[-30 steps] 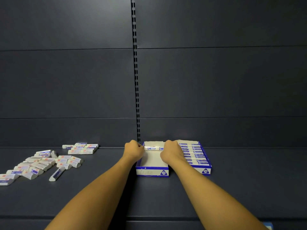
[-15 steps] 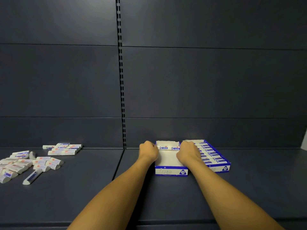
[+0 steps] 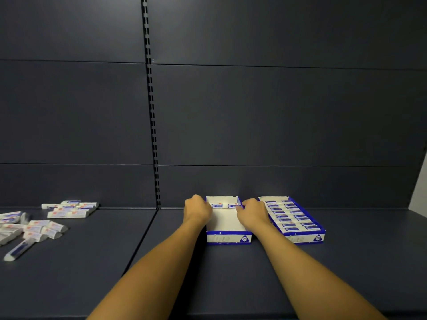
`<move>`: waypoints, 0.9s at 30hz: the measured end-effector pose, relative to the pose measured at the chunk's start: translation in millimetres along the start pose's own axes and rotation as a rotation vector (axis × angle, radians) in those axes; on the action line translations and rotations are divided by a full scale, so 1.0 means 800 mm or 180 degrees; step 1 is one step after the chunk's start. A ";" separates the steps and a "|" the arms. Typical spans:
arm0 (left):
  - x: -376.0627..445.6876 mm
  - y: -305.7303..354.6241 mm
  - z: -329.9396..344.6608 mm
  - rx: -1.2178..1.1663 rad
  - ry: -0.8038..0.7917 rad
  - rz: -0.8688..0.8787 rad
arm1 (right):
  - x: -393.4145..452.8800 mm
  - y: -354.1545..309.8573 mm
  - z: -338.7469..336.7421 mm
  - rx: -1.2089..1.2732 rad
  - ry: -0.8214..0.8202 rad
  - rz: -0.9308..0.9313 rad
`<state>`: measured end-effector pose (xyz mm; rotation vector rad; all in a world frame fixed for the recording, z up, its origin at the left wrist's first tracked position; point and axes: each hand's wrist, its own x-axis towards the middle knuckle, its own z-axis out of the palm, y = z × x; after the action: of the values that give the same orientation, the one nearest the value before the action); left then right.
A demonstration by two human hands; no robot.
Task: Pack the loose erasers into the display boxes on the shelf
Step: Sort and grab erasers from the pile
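Fingers: the left hand [image 3: 198, 209] and right hand [image 3: 253, 212] were both curled at the back of the near-empty display box [image 3: 228, 237]; whether their fingers were pinching the erasers there or only pressing them into place, I cannot tell, since the knuckles hid the tips.
Thing in hand: a first row of two erasers [image 3: 224, 205] lay end to end against the box's back wall, between the two hands.
Just changed: over the last second the hands stayed at that back row, hardly shifting; only the view swung rightward, sliding the boxes leftward in frame. That suggests the row was being seated, not a new eraser fetched.
Meaning for the task: this box had nearly all its floor bare; the full display box [image 3: 298, 221] just beside it on the right looked done.
Supply: the loose erasers [image 3: 44, 225] lay scattered well apart to the left.
Surface: a dark shelf [image 3: 231, 273].
Room: dark back panels [image 3: 277, 112] with a slotted upright [image 3: 151, 112].
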<state>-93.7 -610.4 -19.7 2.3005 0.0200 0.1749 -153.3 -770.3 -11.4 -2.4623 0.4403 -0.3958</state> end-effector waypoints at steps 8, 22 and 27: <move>0.004 -0.006 0.003 -0.0043 0.0080 -0.0022 | 0.017 0.020 -0.006 0.0290 0.0344 0.0128; 0.002 -0.004 0.006 -0.0065 0.0074 -0.0047 | 0.038 0.076 -0.050 -0.0062 0.0188 0.0258; -0.001 -0.003 0.006 -0.0137 0.0107 -0.0099 | 0.011 0.042 -0.042 0.0463 0.0096 0.0058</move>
<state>-93.4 -612.2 -24.4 2.2529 0.0686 0.1959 -165.2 -816.6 -4.5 -2.3126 0.4306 -0.4424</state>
